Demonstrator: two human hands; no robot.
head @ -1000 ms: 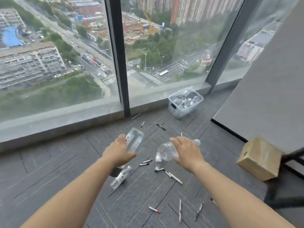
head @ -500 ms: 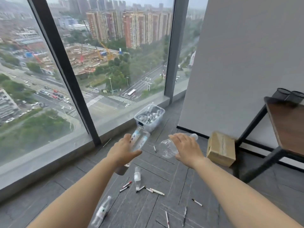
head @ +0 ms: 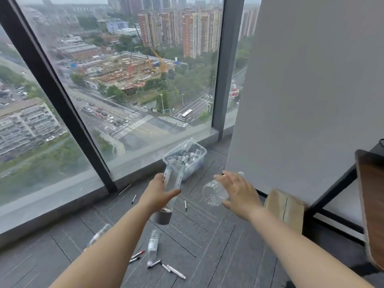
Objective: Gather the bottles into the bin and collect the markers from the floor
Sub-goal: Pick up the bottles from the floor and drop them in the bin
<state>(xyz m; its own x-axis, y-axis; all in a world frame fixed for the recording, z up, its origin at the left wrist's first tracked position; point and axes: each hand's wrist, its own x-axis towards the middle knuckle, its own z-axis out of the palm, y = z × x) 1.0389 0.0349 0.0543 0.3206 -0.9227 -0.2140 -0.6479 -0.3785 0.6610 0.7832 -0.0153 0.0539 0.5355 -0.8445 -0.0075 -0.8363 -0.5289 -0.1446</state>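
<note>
My left hand (head: 159,193) grips a clear labelled bottle (head: 173,179) with a dark base, held upright just short of the bin. My right hand (head: 239,192) holds a second clear bottle (head: 213,193) on its side, its white cap pointing right. The clear plastic bin (head: 199,151) stands by the window sill, full of several bottles. Another clear bottle (head: 153,246) lies on the floor below my hands, and one more (head: 97,235) shows partly behind my left forearm. Several markers (head: 154,263) lie scattered on the grey floor, with single markers (head: 185,205) nearer the bin.
A floor-to-ceiling window with a dark frame post (head: 110,183) runs along the left and back. A grey wall (head: 311,100) rises on the right. A cardboard box (head: 284,208) sits at the wall's foot beside a dark-framed wooden table (head: 369,194).
The view has swung up and right and come nearer the bin. Both hands have carried their bottles toward it; the floor bottles and markers now lie below my arms.
</note>
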